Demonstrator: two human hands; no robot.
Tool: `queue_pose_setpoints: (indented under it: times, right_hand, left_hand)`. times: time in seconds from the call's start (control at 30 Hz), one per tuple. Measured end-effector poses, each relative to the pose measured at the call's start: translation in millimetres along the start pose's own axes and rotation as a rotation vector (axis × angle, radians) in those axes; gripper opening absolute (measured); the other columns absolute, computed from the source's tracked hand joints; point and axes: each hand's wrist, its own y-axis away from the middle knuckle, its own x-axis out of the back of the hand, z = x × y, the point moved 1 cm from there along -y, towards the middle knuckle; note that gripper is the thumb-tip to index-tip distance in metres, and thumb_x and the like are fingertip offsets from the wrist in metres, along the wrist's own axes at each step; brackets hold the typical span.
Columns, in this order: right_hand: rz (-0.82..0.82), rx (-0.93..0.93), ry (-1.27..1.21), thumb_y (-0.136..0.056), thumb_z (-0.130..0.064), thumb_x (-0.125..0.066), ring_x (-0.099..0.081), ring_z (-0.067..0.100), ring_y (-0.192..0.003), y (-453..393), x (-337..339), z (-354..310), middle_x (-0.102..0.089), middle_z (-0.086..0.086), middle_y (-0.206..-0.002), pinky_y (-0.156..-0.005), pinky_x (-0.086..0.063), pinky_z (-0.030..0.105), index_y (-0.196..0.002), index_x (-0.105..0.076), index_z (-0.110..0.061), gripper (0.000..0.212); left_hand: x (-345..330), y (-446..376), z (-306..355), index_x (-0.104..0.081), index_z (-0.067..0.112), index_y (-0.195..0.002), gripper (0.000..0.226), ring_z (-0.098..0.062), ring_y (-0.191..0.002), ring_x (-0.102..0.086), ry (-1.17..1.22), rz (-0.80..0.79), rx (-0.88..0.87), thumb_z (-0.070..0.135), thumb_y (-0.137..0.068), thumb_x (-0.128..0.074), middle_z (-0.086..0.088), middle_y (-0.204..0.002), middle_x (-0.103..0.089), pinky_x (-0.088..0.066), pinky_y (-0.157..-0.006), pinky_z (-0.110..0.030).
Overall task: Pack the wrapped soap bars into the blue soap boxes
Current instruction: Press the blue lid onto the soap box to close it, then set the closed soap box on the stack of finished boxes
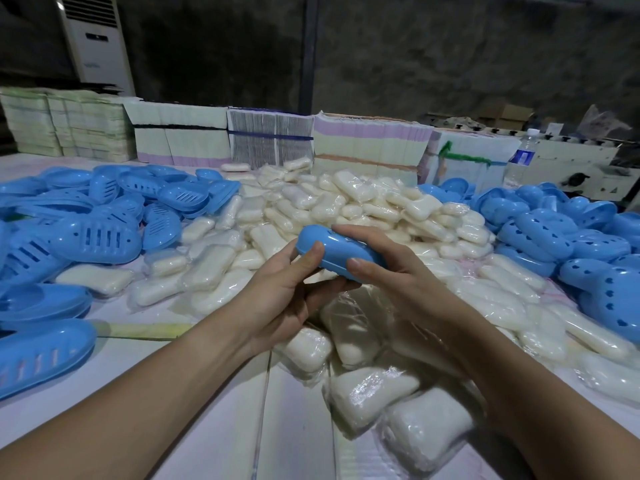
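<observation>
Above tabletop [194, 393] heaped with wrapped soap bars [346, 209], left hand [277, 292] and right hand [391, 268] gripping closed blue soap box [337, 249], likely pressing halves together.

Closed blue soap box [337, 252] held at centre frame above a heap of wrapped soap bars [349, 216].

Box tilts, its left end higher. White bars in clear film fill the middle; open blue box halves [93, 233] pile left and right.

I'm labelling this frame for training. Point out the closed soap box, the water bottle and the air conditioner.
soap box [337, 249], head view, top shell.
water bottle [522, 157], head view, label.
air conditioner [98, 43], head view, front panel.
</observation>
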Motion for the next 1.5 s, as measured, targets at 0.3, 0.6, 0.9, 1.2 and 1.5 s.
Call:
queue_pose_setpoints:
  times: [0.3,0.6,0.9,1.2,1.5]
  right_hand:
    - [0.022,-0.063,0.113,-0.094,-0.029,-0.061,-0.049,0.008,-0.129,1,2,-3,-0.055,0.0,-0.139,-0.108,-0.039,0.023,-0.131,-0.06,-0.016,0.04]
    - [0.182,-0.236,-0.12,-0.078,-0.035,-0.077,-0.061,0.013,-0.075,-1,16,-2,-0.07,-0.004,-0.082,-0.063,-0.044,0.026,-0.113,-0.067,-0.03,0.036]
    - [0.207,-0.301,-0.263,-0.073,-0.028,-0.077,-0.053,0.026,-0.08,-2,15,-5,-0.067,0.012,-0.09,-0.059,-0.037,0.03,-0.114,-0.067,-0.023,0.043]
    - [0.013,0.198,0.617,-0.073,-0.015,-0.086,-0.049,0.014,-0.122,7,8,-7,-0.053,0.007,-0.13,-0.105,-0.039,0.022,-0.133,-0.057,-0.015,0.067]
    - [-0.036,0.111,0.707,-0.08,-0.035,-0.08,-0.047,0.015,-0.121,13,4,-15,-0.053,0.002,-0.131,-0.104,-0.04,0.035,-0.14,-0.047,-0.026,0.069]
  left_hand:
    - [-4,-4,2,-0.071,0.004,-0.114,0.033,-0.034,-0.1,-0.072,-0.065,0.163,0.043,0.023,-0.087,-0.067,-0.022,-0.116,-0.069,-0.062,-0.079,-0.039]
    - [-4,-1,6,-0.067,0.024,-0.121,0.03,-0.023,-0.096,-0.074,-0.292,0.119,-0.063,0.021,-0.091,-0.067,-0.007,-0.108,-0.075,-0.06,-0.072,-0.027]
    - [-7,0,12,-0.065,0.015,-0.121,0.026,-0.027,-0.095,-0.075,-0.392,0.147,-0.068,0.02,-0.096,-0.061,-0.013,-0.107,-0.076,-0.061,-0.068,-0.028]
    - [-1,-4,9,-0.07,0.008,-0.109,0.024,-0.02,-0.069,-0.075,-0.387,0.209,-0.019,0.026,-0.099,-0.059,-0.01,-0.08,-0.076,-0.058,-0.057,-0.024]
    - [2,-2,10,-0.075,0.015,-0.102,0.04,-0.026,-0.08,-0.076,-0.497,0.175,-0.026,0.046,-0.101,-0.049,-0.015,-0.094,-0.077,-0.059,-0.058,-0.028]
